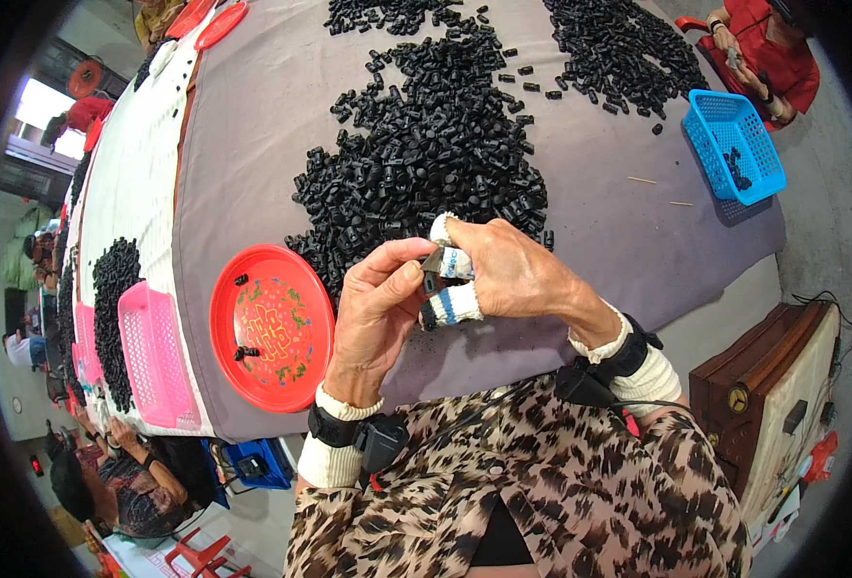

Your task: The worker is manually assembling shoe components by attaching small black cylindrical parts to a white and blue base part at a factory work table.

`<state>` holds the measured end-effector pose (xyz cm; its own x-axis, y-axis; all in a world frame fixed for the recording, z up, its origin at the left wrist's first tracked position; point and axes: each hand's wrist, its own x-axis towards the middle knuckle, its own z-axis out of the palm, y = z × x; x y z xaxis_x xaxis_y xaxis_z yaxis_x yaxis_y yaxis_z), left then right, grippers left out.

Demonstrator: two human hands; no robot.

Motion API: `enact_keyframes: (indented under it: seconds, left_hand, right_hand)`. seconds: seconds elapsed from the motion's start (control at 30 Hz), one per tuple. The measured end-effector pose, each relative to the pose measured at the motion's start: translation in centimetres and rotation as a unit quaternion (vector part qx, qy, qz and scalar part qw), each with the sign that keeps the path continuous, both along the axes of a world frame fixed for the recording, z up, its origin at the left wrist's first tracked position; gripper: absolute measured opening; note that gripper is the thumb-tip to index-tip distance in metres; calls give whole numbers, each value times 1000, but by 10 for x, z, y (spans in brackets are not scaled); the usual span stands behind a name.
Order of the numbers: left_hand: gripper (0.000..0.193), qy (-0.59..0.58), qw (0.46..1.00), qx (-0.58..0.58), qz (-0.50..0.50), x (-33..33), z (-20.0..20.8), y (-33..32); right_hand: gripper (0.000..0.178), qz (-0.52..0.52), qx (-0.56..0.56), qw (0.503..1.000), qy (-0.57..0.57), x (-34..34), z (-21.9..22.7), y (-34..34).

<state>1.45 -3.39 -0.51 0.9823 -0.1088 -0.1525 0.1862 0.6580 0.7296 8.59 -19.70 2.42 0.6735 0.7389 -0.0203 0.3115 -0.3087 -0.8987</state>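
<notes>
My left hand (373, 313) and my right hand (508, 275) meet above the near edge of a grey-covered table (252, 125). Between their fingertips they pinch one small black plastic part (432, 275). White tape with blue stripes wraps my right thumb and fingers. Just beyond my hands lies a big heap of the same black parts (426, 164). A red round plate (272, 328) with a few black parts on it sits to the left of my left hand. Both wrists carry black straps over white cuffs.
A blue basket (734, 144) holding a few black parts sits at the table's far right, near a person in red (768, 48). A second heap of black parts (618, 48) lies beside it. A pink basket (151, 352) sits left. A brown case (773, 385) stands right.
</notes>
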Motion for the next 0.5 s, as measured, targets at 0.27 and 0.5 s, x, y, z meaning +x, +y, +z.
enact_keyframes:
  seconds: [0.27, 0.5]
  left_hand:
    - [21, -9, 999, 34, 8, -1, 5, -1]
    - [22, 5, 1000, 12, 3, -1, 5, -1]
  right_hand:
    - [39, 13, -15, 1000, -15, -2, -1, -1]
    - [40, 4, 16, 1000, -20, 2, -3, -5]
